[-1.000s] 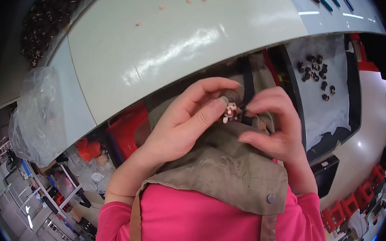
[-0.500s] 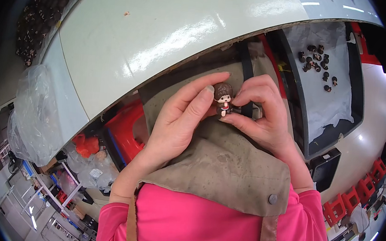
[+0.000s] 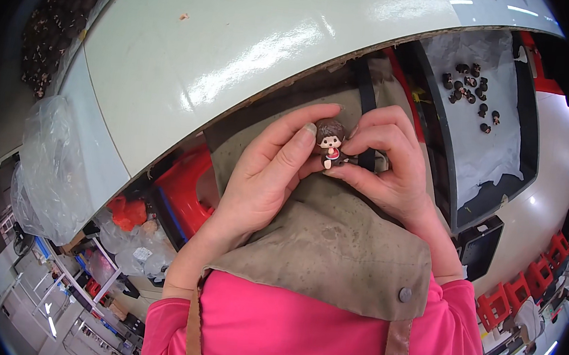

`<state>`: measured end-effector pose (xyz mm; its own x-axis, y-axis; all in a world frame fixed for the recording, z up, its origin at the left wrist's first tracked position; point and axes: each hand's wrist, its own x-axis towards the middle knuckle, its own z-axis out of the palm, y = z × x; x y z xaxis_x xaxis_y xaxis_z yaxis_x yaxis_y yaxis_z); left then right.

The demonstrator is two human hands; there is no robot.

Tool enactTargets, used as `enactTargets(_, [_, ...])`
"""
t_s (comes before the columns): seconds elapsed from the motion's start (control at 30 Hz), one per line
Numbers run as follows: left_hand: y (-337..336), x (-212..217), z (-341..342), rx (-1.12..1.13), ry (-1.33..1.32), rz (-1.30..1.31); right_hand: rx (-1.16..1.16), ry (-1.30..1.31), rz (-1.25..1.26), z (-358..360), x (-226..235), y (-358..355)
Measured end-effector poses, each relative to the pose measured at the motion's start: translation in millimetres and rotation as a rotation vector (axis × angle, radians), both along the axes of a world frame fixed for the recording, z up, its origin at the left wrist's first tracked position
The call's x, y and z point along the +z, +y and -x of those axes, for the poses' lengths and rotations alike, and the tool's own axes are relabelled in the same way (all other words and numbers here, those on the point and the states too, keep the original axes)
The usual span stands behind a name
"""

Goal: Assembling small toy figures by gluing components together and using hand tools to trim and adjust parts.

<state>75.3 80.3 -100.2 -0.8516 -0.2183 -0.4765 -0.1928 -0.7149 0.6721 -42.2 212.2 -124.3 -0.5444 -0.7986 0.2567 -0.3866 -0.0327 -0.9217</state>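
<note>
A small doll figure [image 3: 330, 143] with a brown fuzzy head, a pale face and a red bib sits between both hands, held above the olive apron [image 3: 333, 242] and just below the near edge of the pale green worktop [image 3: 242, 45]. The left hand [image 3: 268, 176] lies beside the figure on its left, fingers [image 3: 286, 157] stretched out together, the thumb tip touching the figure's head. The right hand [image 3: 390, 163] curls round the figure from the right, its fingers pinching the body and legs. Right of the figure, well apart, a dark tray [image 3: 498, 128] lined with white sheet carries a scatter of small brown heads [image 3: 471, 92]. Left of the figure, beyond the worktop's edge, hangs a clear plastic bag [image 3: 48, 170], with a red stool [image 3: 185, 189] nearer
</note>
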Motion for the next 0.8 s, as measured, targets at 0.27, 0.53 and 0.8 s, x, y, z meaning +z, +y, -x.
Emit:
enactTargets(0.27, [-5, 4, 1, -0.041, 0.007, -0.008, 0.002, 0.015, -0.022, 3, 1, -1])
enactTargets(0.53, [-8, 10, 3, -0.086, 0.078, 0.133, 0.059, 0.027, -0.036, 26, 26, 3])
enactTargets(0.8, [-20, 17, -1, -0.025, 0.061, -0.109, -0.658, 0.293, 0.134, 142, 80, 7])
